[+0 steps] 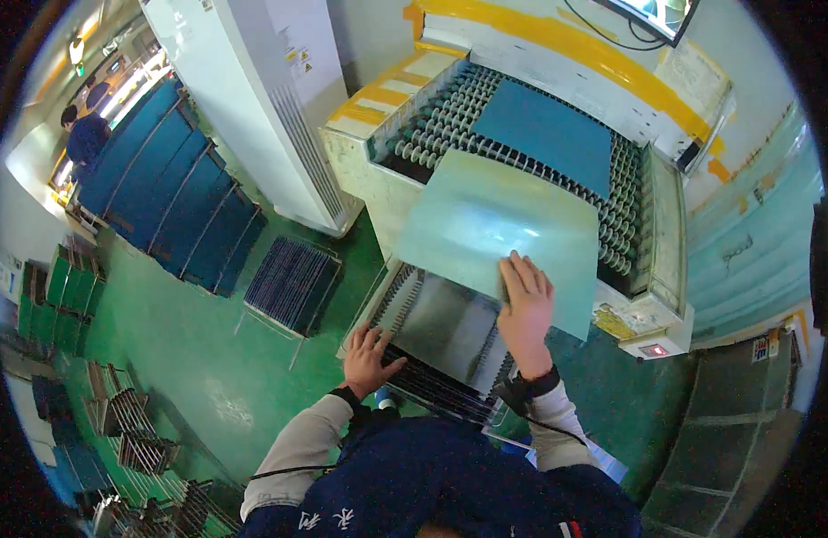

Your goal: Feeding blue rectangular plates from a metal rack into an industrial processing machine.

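Observation:
A pale green, shiny panel point(472, 215) spans from the roller bed of a machine out toward me. My right hand point(528, 309) has it by its near edge, fingers stretched over the top face; what lies under the edge is hidden. Below the panel stands a slotted rack point(400, 309) with toothed sides and dark sheets stacked toward its near side. My left hand point(369, 363) is open, fingers spread, at the rack's left near corner and apart from the panel. On the rollers point(450, 112) behind lies a blue panel point(548, 130).
The machine's left side wall point(387, 103) carries yellow tape. A rack of dark panels point(293, 278) stands on the green floor to the left, near a tall white cabinet point(252, 99). Far left are larger blue panel stacks point(172, 179) and a person point(88, 134). Wire racks point(131, 421) stand lower left.

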